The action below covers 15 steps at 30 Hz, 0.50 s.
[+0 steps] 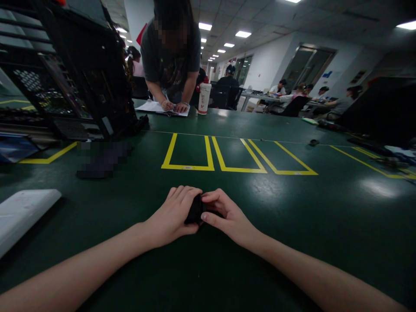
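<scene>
A small black object [194,210] is between my two hands, low over the green table [227,268]. My left hand [172,214] is wrapped round its left side, with the fingers over the top and the thumb along the near edge. From the right, my right hand [229,216] grips its right edge between fingers and thumb. Much of the object is covered by my fingers, and its exact kind cannot be made out. Beyond my hands, yellow tape outlines [187,167] mark the table.
An open black computer case [97,82] stands at the left, with a white box [26,212] nearer. Across the table a person [172,56] writes on papers [152,106] beside a white cup [204,99]. A black monitor-like shape [380,110] is at the right.
</scene>
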{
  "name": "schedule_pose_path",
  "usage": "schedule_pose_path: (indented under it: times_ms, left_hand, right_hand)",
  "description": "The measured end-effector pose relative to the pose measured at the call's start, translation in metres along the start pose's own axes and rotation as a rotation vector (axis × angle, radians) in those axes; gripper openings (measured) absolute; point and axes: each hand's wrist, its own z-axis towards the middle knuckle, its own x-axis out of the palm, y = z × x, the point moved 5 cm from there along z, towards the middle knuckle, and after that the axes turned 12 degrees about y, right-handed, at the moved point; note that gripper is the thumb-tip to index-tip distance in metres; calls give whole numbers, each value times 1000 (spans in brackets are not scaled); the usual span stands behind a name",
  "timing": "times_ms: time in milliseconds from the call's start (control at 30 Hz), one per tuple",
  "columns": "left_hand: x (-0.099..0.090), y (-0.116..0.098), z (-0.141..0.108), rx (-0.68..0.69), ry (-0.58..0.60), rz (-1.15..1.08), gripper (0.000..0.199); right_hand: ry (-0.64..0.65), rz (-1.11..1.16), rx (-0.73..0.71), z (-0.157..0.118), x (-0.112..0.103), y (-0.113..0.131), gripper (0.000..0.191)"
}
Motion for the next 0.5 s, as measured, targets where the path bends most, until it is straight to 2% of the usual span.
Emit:
schedule_pose_path:
  times_ms: [67,233,367,500]
  left_hand:
    - [0,0,0,0,-1,-7,60]
    - [-2,-2,1,-7,21,-7,59]
    - [-3,-2,0,-2,33,1,61]
    - [-1,-1,0,-3,17,-1,64]
  right_hand:
    - [-14,25,30,1,0,-2,22]
    - [-30,-8,92,1,1,-3,32]
    - [6,-53,31,0,1,0,32]
    - [-11,-92,-30,-2,0,1,34]
